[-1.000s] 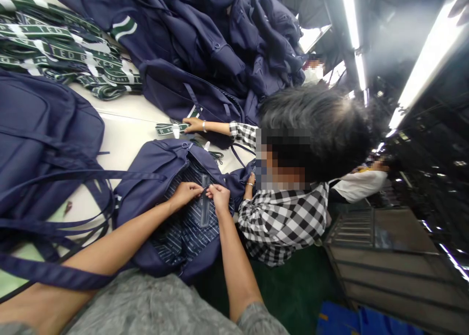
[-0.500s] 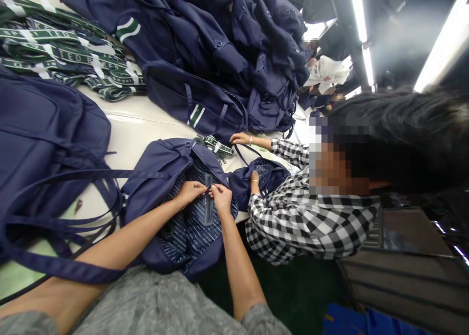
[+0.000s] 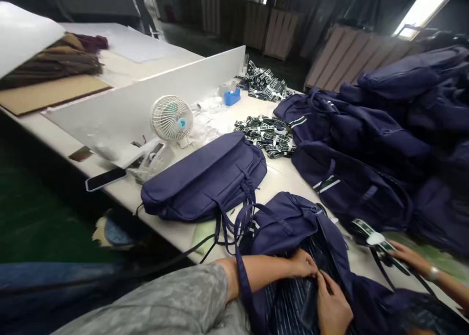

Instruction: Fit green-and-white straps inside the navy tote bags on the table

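Observation:
An open navy duffel bag point(image 3: 282, 222) with a dark, white-patterned lining point(image 3: 293, 301) lies before me. My left hand point(image 3: 304, 264) reaches into its opening, thumb and fingers pinched together. Close against it, my right hand point(image 3: 333, 303) also pinches, and the fingertips of both nearly meet over the lining. What lies between them is too small and blurred to make out. Beside the bag's right side, another person's hand point(image 3: 412, 259) holds a bundled green-and-white strap point(image 3: 370, 234).
A closed navy bag point(image 3: 208, 176) lies to the left, its handles trailing toward mine. Beyond it are a small fan point(image 3: 171, 119), a phone point(image 3: 106, 178) at the table edge and strap bundles point(image 3: 269, 134). Navy bags point(image 3: 366, 124) are heaped at right. A low white partition point(image 3: 139, 98) crosses behind.
My view has swung left, bringing the fan, phone and partition into sight. Both my hands remain pinched inside the bag. The other person's hand has picked up the strap bundle.

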`<state>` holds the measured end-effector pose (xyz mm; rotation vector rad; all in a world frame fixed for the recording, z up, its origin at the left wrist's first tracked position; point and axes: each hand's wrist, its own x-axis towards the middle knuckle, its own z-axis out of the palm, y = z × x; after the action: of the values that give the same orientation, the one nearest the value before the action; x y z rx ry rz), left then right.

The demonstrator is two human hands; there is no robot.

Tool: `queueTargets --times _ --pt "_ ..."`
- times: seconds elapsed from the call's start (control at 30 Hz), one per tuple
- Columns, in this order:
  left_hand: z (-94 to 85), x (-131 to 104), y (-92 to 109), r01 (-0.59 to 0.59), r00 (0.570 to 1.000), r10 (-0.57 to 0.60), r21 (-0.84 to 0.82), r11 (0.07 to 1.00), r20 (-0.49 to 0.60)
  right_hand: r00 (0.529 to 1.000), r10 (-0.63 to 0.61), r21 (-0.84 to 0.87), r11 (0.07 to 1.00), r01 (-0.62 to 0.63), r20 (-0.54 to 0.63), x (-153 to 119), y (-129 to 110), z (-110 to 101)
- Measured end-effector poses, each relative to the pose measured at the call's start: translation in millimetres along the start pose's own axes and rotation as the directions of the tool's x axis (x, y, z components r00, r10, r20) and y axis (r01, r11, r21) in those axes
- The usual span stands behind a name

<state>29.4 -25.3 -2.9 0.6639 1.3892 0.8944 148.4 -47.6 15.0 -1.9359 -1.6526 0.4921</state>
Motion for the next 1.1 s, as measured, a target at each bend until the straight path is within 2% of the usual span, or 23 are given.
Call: queueTargets --times 0.23,0.4,0.6,0.9,1.0,1.03,1.1 --pt "8.1 20 -26 -0.062 0.997 0.067 -0.119 0.991 0.04 0.976 0.173 0.097 0.978 -0.187 0.132 -7 -13 -6" --pt "12.4 22 -32 -0.063 0.996 0.069 -0.094 0.994 0.056 0.93 0.341 0.193 0.911 -0.363 0.138 2 3 6" --pt "9.5 20 -34 -0.079 0.997 0.08 -0.059 0.995 0.013 0.933 0.328 0.364 0.859 -0.36 0.149 3 20 22" --pt "7.2 27 -39 -0.105 0.99 0.114 -0.102 0.989 0.084 0.871 0.454 0.521 0.706 -0.48 0.188 6 36 38" --pt "6.2 27 -41 -0.101 0.988 0.114 -0.121 0.987 0.105 0.878 0.43 0.468 0.744 -0.477 0.211 7 38 36" --pt "5.9 27 -41 -0.099 0.988 0.113 -0.128 0.987 0.108 0.894 0.395 0.411 0.793 -0.449 0.212 7 35 33" --pt "5.8 27 -41 -0.092 0.988 0.109 -0.147 0.985 0.113 0.945 0.277 0.224 0.923 -0.313 0.176 4 25 25"
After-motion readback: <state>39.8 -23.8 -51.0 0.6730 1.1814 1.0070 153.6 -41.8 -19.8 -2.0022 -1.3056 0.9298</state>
